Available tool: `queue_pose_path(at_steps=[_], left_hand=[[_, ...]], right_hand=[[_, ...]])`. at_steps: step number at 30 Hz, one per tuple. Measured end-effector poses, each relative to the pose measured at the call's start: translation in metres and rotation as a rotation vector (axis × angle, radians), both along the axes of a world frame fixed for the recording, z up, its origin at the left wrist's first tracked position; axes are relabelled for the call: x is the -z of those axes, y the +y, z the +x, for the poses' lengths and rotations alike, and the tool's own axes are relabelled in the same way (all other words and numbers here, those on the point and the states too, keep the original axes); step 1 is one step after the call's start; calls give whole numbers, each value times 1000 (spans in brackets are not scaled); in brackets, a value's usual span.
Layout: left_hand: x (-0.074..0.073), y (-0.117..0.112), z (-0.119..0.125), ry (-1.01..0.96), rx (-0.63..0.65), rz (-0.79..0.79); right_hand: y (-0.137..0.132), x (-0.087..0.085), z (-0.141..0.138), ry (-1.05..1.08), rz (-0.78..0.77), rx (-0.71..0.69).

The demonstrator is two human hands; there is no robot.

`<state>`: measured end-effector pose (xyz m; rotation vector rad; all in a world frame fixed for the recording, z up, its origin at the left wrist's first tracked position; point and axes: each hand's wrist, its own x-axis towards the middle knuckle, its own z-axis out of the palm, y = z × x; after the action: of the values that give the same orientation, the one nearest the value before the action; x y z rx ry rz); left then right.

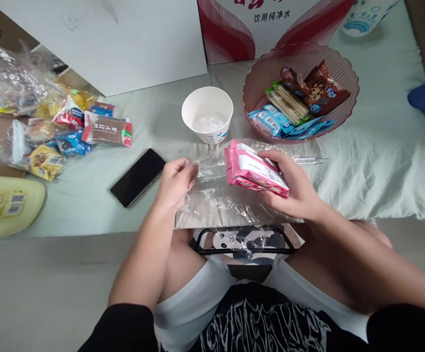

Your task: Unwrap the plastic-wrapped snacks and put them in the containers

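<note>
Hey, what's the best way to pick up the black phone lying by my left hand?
Take the phone across its two long edges near the middle, coming straight down from above. It lies flat, screen up, on the pale sheet, both long edges free, so a pinch should fit. The left hand, just right of it, is nearest but pinches the clear bag.

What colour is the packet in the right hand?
The packet is pink and white, clearest in the head view.
</note>
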<state>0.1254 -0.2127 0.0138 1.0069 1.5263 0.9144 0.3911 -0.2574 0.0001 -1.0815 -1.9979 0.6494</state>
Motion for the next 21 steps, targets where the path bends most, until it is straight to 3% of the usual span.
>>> queue_pose_path(at_steps=[5, 9, 11, 13, 17, 21], left_hand=[[3, 0, 1, 54, 74, 31], [6, -1, 1, 53, 112, -3], [7, -1, 0, 49, 149, -6], [6, -1, -1, 40, 187, 2], [2, -3, -2, -1, 225, 17], [-4, -5, -2, -40, 224, 19]], right_hand=[[-4, -39, 19, 2, -22, 104], [26, -78, 24, -240, -126, 431], [50, -88, 19, -433, -147, 589], [71, -89, 13, -620, -200, 631], [92, -77, 10, -941, -261, 505], [73, -80, 22, -899, -98, 509]])
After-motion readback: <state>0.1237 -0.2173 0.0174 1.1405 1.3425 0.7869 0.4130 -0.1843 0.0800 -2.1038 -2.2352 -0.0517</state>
